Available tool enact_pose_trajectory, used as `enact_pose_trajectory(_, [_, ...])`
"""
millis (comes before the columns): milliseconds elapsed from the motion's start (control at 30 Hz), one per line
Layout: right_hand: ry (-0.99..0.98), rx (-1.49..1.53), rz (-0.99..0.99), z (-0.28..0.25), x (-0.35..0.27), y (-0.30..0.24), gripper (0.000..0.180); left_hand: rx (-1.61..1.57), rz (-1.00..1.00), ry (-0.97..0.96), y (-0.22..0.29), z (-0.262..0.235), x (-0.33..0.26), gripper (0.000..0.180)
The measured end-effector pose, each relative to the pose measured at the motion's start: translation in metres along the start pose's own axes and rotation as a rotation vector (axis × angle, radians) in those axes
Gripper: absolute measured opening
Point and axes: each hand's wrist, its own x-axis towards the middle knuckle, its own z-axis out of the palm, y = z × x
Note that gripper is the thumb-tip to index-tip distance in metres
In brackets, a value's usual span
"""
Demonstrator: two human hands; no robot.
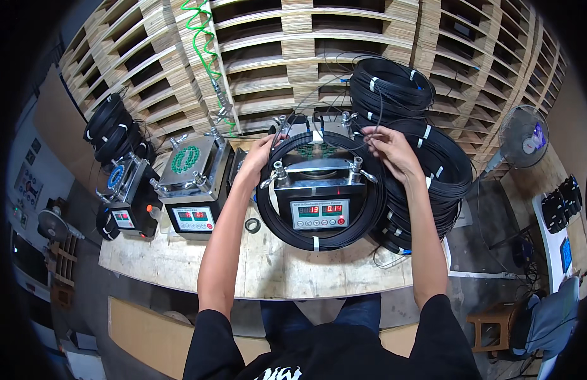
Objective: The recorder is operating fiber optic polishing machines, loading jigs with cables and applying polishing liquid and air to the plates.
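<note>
A large coil of black cable (287, 235), bound with white ties, leans upright around the front of a metal polishing machine (320, 214) with a red digital display. My left hand (260, 157) is closed on the coil's upper left side, its fingertips partly hidden. On the upper right, my right hand (393, 151) pinches a thin black strand of cable beside the coil. Thin loose strands arc above the machine's top plate, which is partly hidden behind the coil. Clamp posts with knobs stand at the plate's corners.
Two similar machines (192, 215) (124, 218) stand to the left. Stacked black cable coils (391, 85) rise at the right, with more at far left. A small black ring (252, 225) lies on the wooden table (160, 256). Wooden pallets (319, 57) stand behind; a fan (523, 139) is at right.
</note>
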Motion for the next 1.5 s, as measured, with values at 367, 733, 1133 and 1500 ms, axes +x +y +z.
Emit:
enact_pose_trajectory(367, [0.079,0.037,0.121,0.005,0.061,0.036,0.025,-0.041,-0.027,-0.044,0.003,0.004,0.000,0.037])
enact_pose_trajectory(733, [0.209,0.000,0.166,0.017,0.059,0.052,0.062,0.027,0.169,0.064,-0.023,-0.010,0.026,0.040])
enact_pose_trajectory(1133, [0.261,0.012,0.143,0.020,0.052,0.043,0.083,0.060,0.019,0.081,-0.016,-0.008,0.019,0.068])
enact_pose_trajectory(1500, [0.216,-0.078,0.101,0.023,0.046,0.038,0.084,-0.010,-0.007,0.066,-0.009,-0.002,0.015,0.082])
